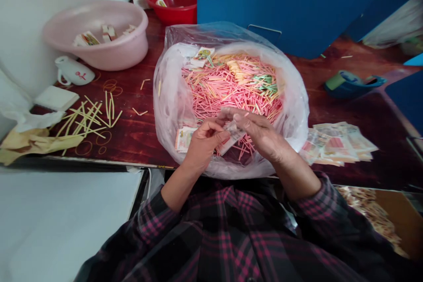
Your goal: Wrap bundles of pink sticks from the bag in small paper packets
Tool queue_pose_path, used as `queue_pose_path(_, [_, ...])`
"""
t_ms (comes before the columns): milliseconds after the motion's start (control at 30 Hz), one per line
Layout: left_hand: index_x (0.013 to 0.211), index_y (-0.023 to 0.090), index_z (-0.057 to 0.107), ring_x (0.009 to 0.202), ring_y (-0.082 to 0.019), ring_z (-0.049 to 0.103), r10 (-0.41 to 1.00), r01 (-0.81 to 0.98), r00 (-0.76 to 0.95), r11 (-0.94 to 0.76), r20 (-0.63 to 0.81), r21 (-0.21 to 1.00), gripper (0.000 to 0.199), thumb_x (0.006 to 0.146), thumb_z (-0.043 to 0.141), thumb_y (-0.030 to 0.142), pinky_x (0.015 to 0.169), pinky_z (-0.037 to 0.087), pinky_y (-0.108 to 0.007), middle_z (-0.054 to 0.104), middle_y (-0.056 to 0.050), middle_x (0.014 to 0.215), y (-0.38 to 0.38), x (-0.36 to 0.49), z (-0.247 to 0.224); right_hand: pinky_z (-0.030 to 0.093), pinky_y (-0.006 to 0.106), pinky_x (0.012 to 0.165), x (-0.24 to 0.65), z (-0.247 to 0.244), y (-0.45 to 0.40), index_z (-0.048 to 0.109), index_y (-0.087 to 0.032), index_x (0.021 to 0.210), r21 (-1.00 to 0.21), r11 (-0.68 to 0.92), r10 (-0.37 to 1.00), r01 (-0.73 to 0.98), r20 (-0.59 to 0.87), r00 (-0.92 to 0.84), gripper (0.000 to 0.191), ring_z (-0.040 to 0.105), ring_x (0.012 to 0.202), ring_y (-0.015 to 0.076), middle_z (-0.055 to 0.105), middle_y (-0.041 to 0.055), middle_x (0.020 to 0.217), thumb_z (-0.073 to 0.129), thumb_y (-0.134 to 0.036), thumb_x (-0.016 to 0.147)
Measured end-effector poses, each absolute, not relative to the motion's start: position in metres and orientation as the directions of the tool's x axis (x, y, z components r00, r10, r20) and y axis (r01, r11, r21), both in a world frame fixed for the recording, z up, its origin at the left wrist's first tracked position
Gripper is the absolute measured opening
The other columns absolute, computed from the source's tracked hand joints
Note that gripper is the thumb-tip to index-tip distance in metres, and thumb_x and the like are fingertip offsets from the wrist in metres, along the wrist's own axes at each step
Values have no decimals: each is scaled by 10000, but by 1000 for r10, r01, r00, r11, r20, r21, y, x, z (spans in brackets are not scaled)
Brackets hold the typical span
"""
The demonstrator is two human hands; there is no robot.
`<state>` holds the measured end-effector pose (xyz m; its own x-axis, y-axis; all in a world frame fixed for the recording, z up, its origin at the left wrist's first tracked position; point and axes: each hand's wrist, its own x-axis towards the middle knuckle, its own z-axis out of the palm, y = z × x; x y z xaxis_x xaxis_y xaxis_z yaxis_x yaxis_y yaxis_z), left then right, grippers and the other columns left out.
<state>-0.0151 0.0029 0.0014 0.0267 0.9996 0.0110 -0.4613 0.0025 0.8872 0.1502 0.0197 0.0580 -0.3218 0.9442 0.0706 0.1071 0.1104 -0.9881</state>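
A large clear plastic bag (pixel 165 92) with rolled-down sides holds a heap of short thin sticks (pixel 218 86), mostly pink, with some yellow and green. Over its near part, my left hand (pixel 206 139) pinches one end of a small clear plastic packet (pixel 229 137). My right hand (pixel 264 134) closes round the packet's other end, its fingers bent over it and partly hiding it. What the packet contains is hard to make out. Printed cards or packets (pixel 185 139) lie inside the bag by my left hand, and another printed packet (pixel 203 55) lies at its far side.
Flat filled packets (pixel 343 141) are piled right of the bag. A blue dish (pixel 353 84) stands behind them. At left are loose yellow sticks (pixel 87 119), rubber bands, a white mug (pixel 74 70) and a pink basin (pixel 99 48). A red bowl (pixel 175 4) and blue panel (pixel 280 0) stand behind.
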Motion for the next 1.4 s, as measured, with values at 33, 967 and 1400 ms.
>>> queue_pose_path(33, [698, 210, 700, 908, -137, 644, 1000, -471, 22, 6, 5, 882, 343, 658, 1003, 364, 883, 510, -298, 702, 22, 931, 3, -16, 2, 544, 505, 1154, 152, 58, 21, 760, -351, 1324, -991, 115, 953, 65, 92, -290, 444, 727, 1253, 260, 790, 18, 1322, 685, -617, 976])
queue_pose_path(967, [693, 203, 679, 881, -132, 690, 995, -567, -81, 8, -66, 824, 398, 578, 1031, 351, 857, 552, -300, 752, 23, 956, 14, -40, -4, 518, 351, 733, 179, 20, 57, 762, -241, 885, -742, 432, 900, 513, 317, -300, 239, 647, 746, 197, 717, 17, 799, 667, -436, 988])
queue_pose_path(1400, [688, 202, 717, 935, -142, 649, 1000, -432, -7, -8, 5, 902, 310, 626, 1002, 308, 887, 519, -290, 700, 6, 959, 8, -34, 1, 572, 394, 789, 189, 77, 29, 796, -316, 933, -666, 576, 809, 474, 380, -449, 209, 697, 797, 219, 761, 26, 848, 698, -489, 997])
